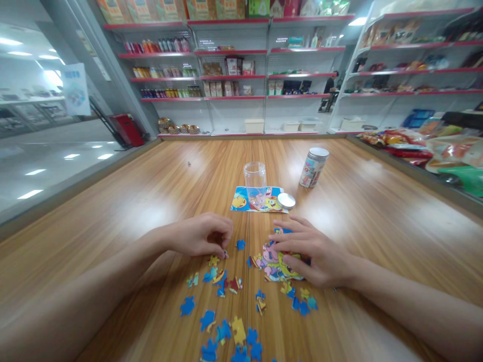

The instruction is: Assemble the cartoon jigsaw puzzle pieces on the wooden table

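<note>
On wooden table (pixel 132 201): left hand (pixel 202 235) fingers pinch loose piece (pixel 223 254); right hand (pixel 313 254) fingers spread flat on assembled puzzle (pixel 273 261).

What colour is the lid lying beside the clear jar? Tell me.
Silver, seen in the head view: the lid beside the clear jar.

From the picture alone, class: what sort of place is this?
Probably a small shop: red-edged shelves stocked with packaged goods and snack bags surround a wooden table where jigsaw pieces lie.

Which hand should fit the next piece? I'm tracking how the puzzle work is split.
Probably left: the left hand pinches a loose piece beside the assembled section, which the right hand lies flat on.
</note>
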`<state>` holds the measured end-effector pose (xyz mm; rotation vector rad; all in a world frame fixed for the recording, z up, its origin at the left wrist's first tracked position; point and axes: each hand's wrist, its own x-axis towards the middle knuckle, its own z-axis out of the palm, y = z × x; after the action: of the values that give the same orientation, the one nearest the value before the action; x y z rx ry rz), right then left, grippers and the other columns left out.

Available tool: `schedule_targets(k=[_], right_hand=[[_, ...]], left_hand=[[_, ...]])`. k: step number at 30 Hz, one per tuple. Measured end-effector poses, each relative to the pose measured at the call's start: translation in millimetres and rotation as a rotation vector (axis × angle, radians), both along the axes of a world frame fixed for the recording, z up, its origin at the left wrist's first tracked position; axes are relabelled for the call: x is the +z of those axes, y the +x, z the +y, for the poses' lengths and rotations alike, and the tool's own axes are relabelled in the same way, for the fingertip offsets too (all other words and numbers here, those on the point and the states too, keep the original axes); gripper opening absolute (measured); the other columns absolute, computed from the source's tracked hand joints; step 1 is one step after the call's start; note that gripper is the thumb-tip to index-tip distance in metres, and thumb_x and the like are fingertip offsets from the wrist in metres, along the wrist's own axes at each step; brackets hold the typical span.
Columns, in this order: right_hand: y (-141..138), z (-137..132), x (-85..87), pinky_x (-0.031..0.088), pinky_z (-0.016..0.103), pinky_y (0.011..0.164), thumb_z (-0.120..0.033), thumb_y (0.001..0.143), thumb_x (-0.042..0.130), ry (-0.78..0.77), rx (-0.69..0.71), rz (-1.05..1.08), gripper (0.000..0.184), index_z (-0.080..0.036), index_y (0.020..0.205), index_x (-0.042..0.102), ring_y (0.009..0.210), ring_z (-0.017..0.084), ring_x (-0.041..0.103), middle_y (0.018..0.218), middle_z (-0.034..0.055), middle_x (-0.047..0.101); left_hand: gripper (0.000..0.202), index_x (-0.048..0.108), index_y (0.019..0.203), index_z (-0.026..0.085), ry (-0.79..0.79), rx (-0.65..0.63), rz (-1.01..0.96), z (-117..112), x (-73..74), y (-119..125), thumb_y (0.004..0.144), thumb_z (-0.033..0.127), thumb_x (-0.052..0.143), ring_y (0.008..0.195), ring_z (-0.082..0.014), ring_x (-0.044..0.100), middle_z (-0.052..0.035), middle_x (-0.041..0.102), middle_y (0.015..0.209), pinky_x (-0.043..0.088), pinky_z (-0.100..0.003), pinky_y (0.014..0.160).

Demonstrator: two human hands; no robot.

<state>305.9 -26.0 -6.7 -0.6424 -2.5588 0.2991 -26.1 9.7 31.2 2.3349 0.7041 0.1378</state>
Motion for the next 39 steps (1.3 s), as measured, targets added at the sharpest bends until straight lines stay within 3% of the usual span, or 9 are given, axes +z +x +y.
schedule_targets(k=[3,6,8,12,18,24,28,32,39], right_hand=[[-1,0,0.5,0.029,0.055,0.116,-0.022,0.091,0.059,0.005,-0.006,0.021,0.027,-0.025,0.115,0.071,0.136,0.026,0.05,0.127,0.0017,0.07],[-2,1,0.9,0.031,0.054,0.115,-0.021,0.09,0.059,0.026,-0.008,0.063,0.026,-0.025,0.113,0.072,0.132,0.026,0.053,0.123,0.003,0.071],[-2,1,0.8,0.031,0.054,0.115,-0.021,0.09,0.059,0.037,-0.011,0.078,0.025,-0.025,0.112,0.072,0.131,0.026,0.054,0.121,0.0032,0.072],[-2,2,0.1,0.032,0.055,0.114,-0.021,0.09,0.059,0.037,-0.014,0.08,0.024,-0.024,0.11,0.073,0.129,0.027,0.054,0.119,0.0033,0.073],[-4,3,1.3,0.035,0.054,0.111,-0.018,0.089,0.059,0.049,0.003,0.097,0.024,-0.023,0.109,0.072,0.125,0.027,0.055,0.116,0.0039,0.073],[-4,1,5.4,0.038,0.051,0.106,-0.018,0.088,0.059,0.051,0.017,0.1,0.025,-0.024,0.109,0.073,0.116,0.026,0.057,0.113,0.0052,0.072],[-5,1,6.7,0.039,0.05,0.104,-0.02,0.088,0.06,0.05,0.023,0.062,0.026,-0.024,0.109,0.073,0.112,0.026,0.056,0.111,0.0063,0.07],[-5,0,6.2,0.038,0.05,0.104,-0.021,0.088,0.059,0.041,0.022,0.031,0.025,-0.024,0.109,0.074,0.114,0.027,0.054,0.112,0.0068,0.069],[-6,0,6.1,0.037,0.05,0.104,-0.022,0.089,0.059,0.032,0.016,0.003,0.024,-0.024,0.108,0.074,0.115,0.027,0.052,0.113,0.0079,0.067]], left_hand=[[0.013,0.068,0.084,0.014,-0.053,0.084,-0.059,-8,-2.3,12,0.086,0.026,0.072,0.062,-0.0088,0.051,0.0007,0.062,0.072,0.039,-0.02,0.057],[0.009,0.07,0.091,0.015,0.012,0.313,-0.257,-20,-12.5,34,0.09,0.022,0.065,0.066,-0.0095,0.054,-0.0007,0.066,0.077,0.041,-0.021,0.061],[0.009,0.072,0.092,0.016,0.07,0.39,-0.274,-28,-21.2,48,0.09,0.019,0.064,0.064,-0.0091,0.053,0.0001,0.067,0.075,0.04,-0.021,0.06],[0.011,0.072,0.091,0.018,0.17,0.362,-0.253,-37,-32.1,62,0.087,0.012,0.063,0.067,-0.0087,0.057,0.0007,0.07,0.081,0.043,-0.021,0.063],[0.011,0.069,0.089,0.016,0.258,0.334,-0.254,-38,-30.4,62,0.088,0.01,0.061,0.069,-0.0099,0.057,0.0,0.065,0.08,0.045,-0.023,0.067],[0.03,0.069,0.116,0.019,0.332,0.14,-0.296,-36,-33.2,58,0.094,0.01,0.051,0.098,-0.0162,0.059,-0.0099,0.058,0.11,0.052,-0.031,0.084],[0.032,0.07,0.118,0.02,0.384,0.08,-0.281,-34,-36.0,54,0.094,0.01,0.051,0.105,-0.0189,0.059,-0.0113,0.057,0.115,0.053,-0.034,0.09],[0.031,0.069,0.119,0.02,0.38,0.092,-0.273,-35,-34.8,55,0.095,0.013,0.052,0.102,-0.0187,0.058,-0.011,0.058,0.112,0.053,-0.035,0.088],[0.017,0.072,0.106,0.019,0.331,0.275,-0.228,-36,-42.8,63,0.095,0.025,0.061,0.097,-0.0188,0.059,-0.0079,0.059,0.105,0.052,-0.035,0.087]])
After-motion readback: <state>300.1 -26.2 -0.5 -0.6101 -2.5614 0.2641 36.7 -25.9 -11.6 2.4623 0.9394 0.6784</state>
